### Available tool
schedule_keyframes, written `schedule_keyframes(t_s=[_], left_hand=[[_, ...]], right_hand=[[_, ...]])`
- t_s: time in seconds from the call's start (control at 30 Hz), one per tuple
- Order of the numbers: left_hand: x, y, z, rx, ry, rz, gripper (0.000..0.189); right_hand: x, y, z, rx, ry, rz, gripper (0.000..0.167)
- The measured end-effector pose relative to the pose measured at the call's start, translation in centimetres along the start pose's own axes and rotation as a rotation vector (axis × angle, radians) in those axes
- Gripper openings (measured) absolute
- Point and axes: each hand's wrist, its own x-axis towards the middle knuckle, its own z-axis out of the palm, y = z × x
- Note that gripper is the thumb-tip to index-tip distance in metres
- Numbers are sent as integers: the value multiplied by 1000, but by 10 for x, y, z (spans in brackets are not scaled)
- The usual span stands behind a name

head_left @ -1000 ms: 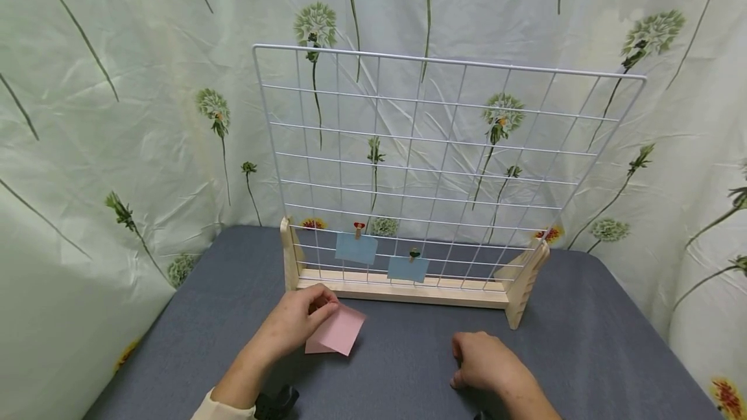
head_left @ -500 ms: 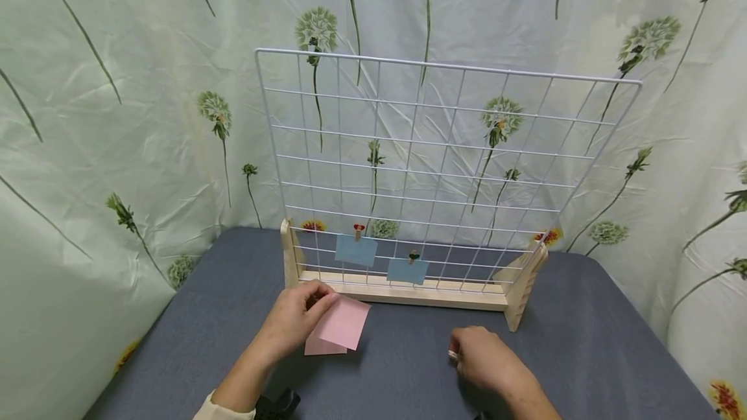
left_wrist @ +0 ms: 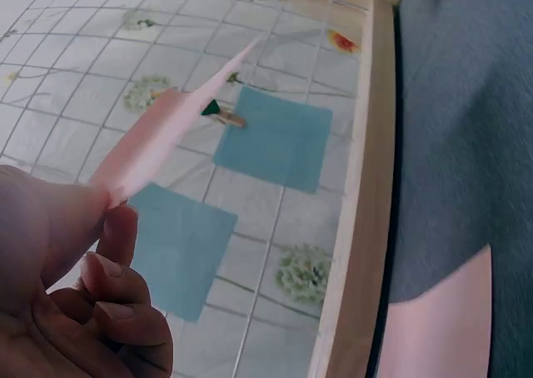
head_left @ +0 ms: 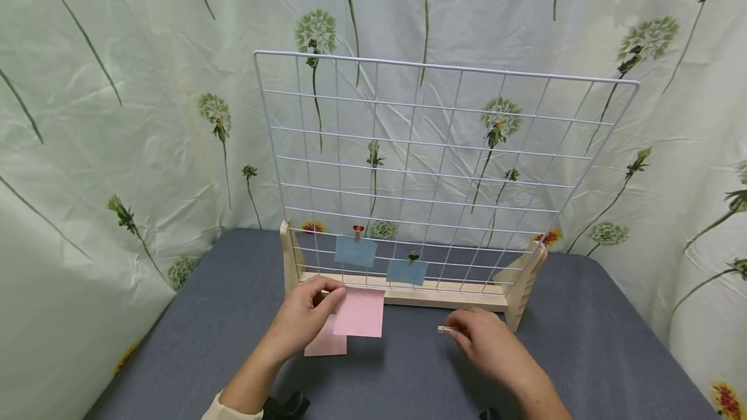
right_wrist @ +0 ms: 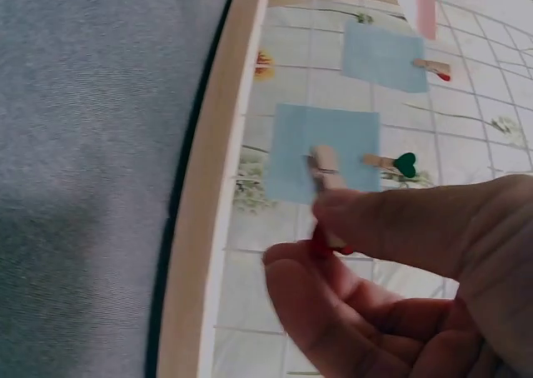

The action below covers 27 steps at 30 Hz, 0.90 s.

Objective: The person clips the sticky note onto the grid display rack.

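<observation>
Thumb and fingers of the left hand (head_left: 301, 317) are pinching a pink sheet (head_left: 362, 313) by its upper-left corner, just below the centre of the head view; this grasp is leaving nearly the whole face uncovered; the right hand (head_left: 493, 350), at lower right, is grasping a clothespin (right_wrist: 326, 160) at its red end, presumably so that the bare wooden tip is sticking out unobstructed; a second pink sheet (head_left: 324, 343) is lying on the bench (head_left: 589, 342) at lower centre, partly hidden by the held one; a wire grid (head_left: 550, 76) is standing behind, apparently being propped by its wooden stand (head_left: 446, 301); a left blue note (head_left: 350, 253) and a right blue note (head_left: 404, 272) are hanging low on it because a red-heart clip (head_left: 358, 233) and a green-heart clip (head_left: 413, 256) are fastening them there.
</observation>
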Motion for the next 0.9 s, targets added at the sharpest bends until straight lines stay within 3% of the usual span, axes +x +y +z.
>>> schedule_keyframes(t_s=[0.23,0.4,0.6,0.7,0.9], left_hand=[[6,7,10,-46,-21,-9,9],[16,17,18,-93,-18,19,7],[31,32,26,-80,8,85,5],[38,42,30,-80,28,107,7],[55,62,41,-116,56,156,11]], right_hand=[[3,-11,-14,84,167,88,19],[4,-14,-20,63,297,95,22],[8,-13,-24,77,463,-7,33],[13,-13,-29,66,538,-50,31],[26,-15,-48,34,625,-102,28]])
